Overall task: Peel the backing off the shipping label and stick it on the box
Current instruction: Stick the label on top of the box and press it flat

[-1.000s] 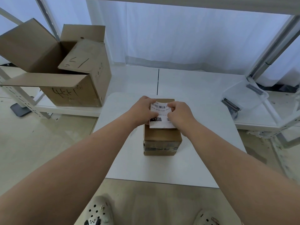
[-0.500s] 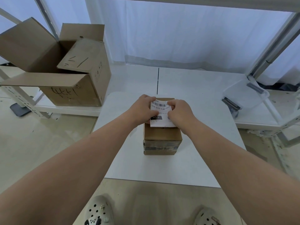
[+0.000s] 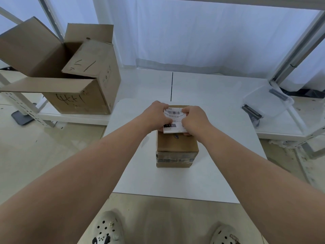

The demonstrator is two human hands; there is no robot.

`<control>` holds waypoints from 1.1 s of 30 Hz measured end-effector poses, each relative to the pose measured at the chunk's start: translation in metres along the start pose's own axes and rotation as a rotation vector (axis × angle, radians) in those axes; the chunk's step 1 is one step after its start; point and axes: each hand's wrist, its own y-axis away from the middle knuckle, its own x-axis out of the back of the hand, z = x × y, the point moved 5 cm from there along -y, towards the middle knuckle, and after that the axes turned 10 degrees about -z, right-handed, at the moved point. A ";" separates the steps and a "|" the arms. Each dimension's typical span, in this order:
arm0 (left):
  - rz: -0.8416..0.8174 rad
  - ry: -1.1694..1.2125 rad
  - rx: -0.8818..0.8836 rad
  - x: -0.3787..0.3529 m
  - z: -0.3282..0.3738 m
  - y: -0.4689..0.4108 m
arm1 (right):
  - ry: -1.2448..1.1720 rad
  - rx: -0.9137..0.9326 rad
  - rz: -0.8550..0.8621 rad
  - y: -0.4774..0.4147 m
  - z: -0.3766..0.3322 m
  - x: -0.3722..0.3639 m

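Observation:
A small brown cardboard box (image 3: 176,147), taped around its lower front, stands in the middle of the white table (image 3: 219,155). A white shipping label (image 3: 173,120) with a barcode and black print is held just over the box's top, far half. My left hand (image 3: 154,117) grips the label's left edge. My right hand (image 3: 196,120) pinches its right edge, fingers curled over the paper. Whether the backing is on the label is hidden.
A large open cardboard box (image 3: 73,81) with handwritten marks sits on a low shelf at the left. A clear plastic lidded bin (image 3: 267,101) rests at the right. White curtains hang behind. My two shoes show below the table's near edge.
Both hands stay at the label over the box. The label's top edge, curled up a second ago, now lies flatter, and my right fingers have shifted slightly along its right edge.

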 end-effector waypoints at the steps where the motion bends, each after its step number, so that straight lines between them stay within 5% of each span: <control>1: 0.001 0.000 -0.001 0.000 0.001 0.000 | -0.029 -0.012 -0.004 0.001 0.000 0.000; 24: -0.038 -0.064 0.124 0.000 -0.017 -0.014 | -0.076 -0.026 -0.026 0.002 0.003 -0.002; 33: -0.039 -0.163 0.136 -0.004 -0.013 -0.016 | 0.086 -0.066 -0.106 -0.001 -0.005 -0.006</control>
